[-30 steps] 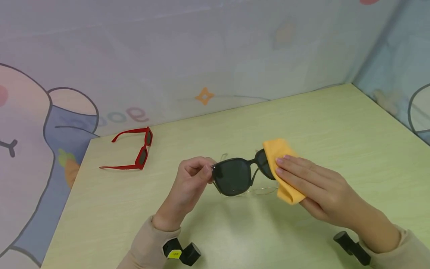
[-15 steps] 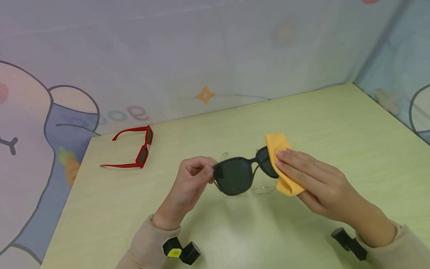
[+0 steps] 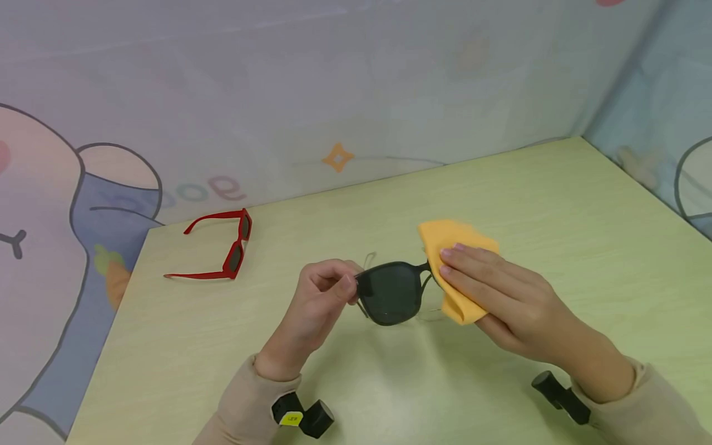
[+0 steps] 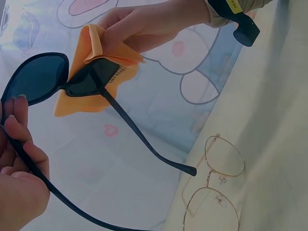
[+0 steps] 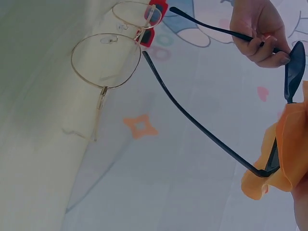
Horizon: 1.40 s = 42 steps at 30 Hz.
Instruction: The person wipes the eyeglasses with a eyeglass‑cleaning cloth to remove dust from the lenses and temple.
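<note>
Wiping: one lens of the black sunglasses (image 3: 391, 293) is covered in front by the yellow cloth (image 3: 453, 235); this step seems under way.
Remaining: whether the uncovered lens is already wiped cannot be told; the red sunglasses (image 3: 239, 242) and wire glasses (image 4: 209, 179) are left untouched on the bench (image 3: 222, 346).
Sunglasses' look: dark-lensed, unfolded, slightly tilted; no smudge can be made out.
Sunglasses' place: held above the bench, between both hands.
Left hand's grip (image 3: 317, 303): the frame's outer corner is pinched by thumb and fingers.
Right hand's grip (image 3: 514, 303): the cloth is pinched about the lens, straight fingers in front, thumb behind.
</note>
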Each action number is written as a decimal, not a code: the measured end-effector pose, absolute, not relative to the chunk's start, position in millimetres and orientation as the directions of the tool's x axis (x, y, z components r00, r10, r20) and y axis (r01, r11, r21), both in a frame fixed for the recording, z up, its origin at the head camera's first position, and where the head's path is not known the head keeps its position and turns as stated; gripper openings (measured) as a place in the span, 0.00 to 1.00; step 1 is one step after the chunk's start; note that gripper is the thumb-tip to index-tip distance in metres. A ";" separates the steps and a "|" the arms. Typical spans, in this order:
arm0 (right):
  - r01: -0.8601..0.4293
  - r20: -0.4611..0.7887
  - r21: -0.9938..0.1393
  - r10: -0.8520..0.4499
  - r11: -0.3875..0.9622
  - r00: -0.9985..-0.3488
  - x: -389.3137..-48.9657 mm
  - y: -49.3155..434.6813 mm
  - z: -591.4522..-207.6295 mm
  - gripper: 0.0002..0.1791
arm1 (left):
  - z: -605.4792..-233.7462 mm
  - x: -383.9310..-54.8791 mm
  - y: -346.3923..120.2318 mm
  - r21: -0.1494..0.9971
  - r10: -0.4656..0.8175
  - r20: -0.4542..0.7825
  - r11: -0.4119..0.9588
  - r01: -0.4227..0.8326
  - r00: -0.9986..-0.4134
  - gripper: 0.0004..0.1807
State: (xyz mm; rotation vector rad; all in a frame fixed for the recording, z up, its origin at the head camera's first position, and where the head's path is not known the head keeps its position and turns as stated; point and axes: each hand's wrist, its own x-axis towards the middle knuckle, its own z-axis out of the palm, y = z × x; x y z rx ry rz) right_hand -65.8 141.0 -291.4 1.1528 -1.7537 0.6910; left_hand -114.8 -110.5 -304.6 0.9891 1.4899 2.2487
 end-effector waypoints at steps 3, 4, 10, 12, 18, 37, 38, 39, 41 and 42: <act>-0.911 0.891 0.028 -0.423 0.411 -0.164 -66.2 139.8 -292.2 0.16 | -304.7 -114.6 -109.5 0.889 0.557 0.393 -0.433 0.148 -0.732 0.05; -0.911 0.890 0.030 -0.426 0.412 -0.163 -66.2 139.6 -292.5 0.16 | -305.1 -114.7 -109.2 0.889 0.556 0.393 -0.433 0.149 -0.732 0.05; -0.915 0.889 0.054 -0.436 0.401 -0.139 -66.2 135.7 -292.3 0.15 | -308.4 -115.8 -108.0 0.892 0.556 0.391 -0.426 0.153 -0.733 0.04; -0.918 0.889 0.066 -0.440 0.390 -0.124 -66.3 134.3 -291.9 0.15 | -308.4 -115.7 -107.8 0.890 0.556 0.396 -0.427 0.157 -0.731 0.05; -0.927 0.879 0.099 -0.469 0.361 -0.088 -64.3 133.7 -292.0 0.15 | -308.4 -115.8 -109.5 0.894 0.552 0.395 -0.416 0.169 -0.734 0.05; -0.919 0.910 0.095 -0.408 0.382 -0.075 -59.2 146.7 -299.1 0.14 | -304.9 -116.2 -114.5 0.869 0.527 0.441 -0.452 0.199 -0.726 0.05; -0.919 0.916 0.073 -0.389 0.388 -0.092 -59.2 147.8 -300.1 0.14 | -304.3 -116.1 -114.7 0.868 0.524 0.443 -0.455 0.200 -0.727 0.05; -0.918 0.924 0.046 -0.367 0.393 -0.110 -59.3 148.8 -301.5 0.14 | -303.8 -116.0 -114.9 0.865 0.521 0.448 -0.459 0.204 -0.727 0.05; -0.914 0.927 -0.037 -0.328 0.404 -0.182 -57.6 152.4 -303.6 0.15 | -303.3 -115.7 -115.4 0.863 0.516 0.458 -0.454 0.222 -0.724 0.05; -0.910 0.923 -0.093 -0.307 0.404 -0.230 -56.4 154.5 -304.2 0.16 | -302.9 -115.4 -115.6 0.864 0.514 0.460 -0.448 0.230 -0.724 0.05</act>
